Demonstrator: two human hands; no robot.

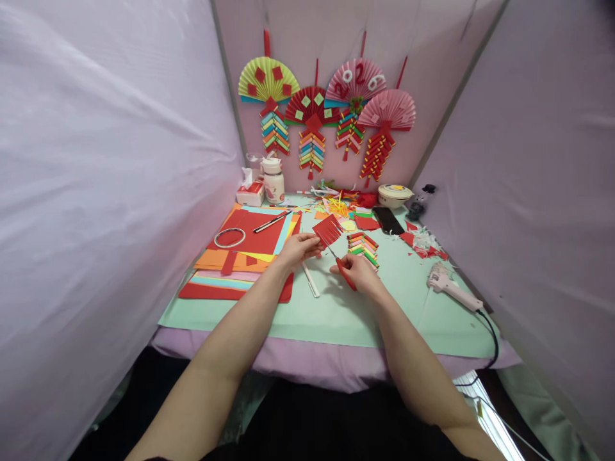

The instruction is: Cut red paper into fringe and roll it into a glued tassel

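Note:
My left hand [303, 246] pinches a small piece of red paper [327, 228], whose right side is cut into a fringe of thin strips. Red-handled scissors [345, 274] are gripped in my right hand [359, 273], their blades pointing up and left at the lower edge of the paper. Whether the blades are parted is too small to make out. Just beyond my right hand lies a stack of colored paper rolls [363, 246] set in a chevron pattern. A white stick [310, 280] rests on the table below the paper, between my hands.
Colored paper sheets [259, 240] with a tape ring [229, 237] and a pen [271, 221] lie left. At right are a glue gun [454, 288] with a cord, a phone [388, 220] and paper scraps [425, 242]. A bottle [273, 182] stands behind; paper fans [312, 105] hang above.

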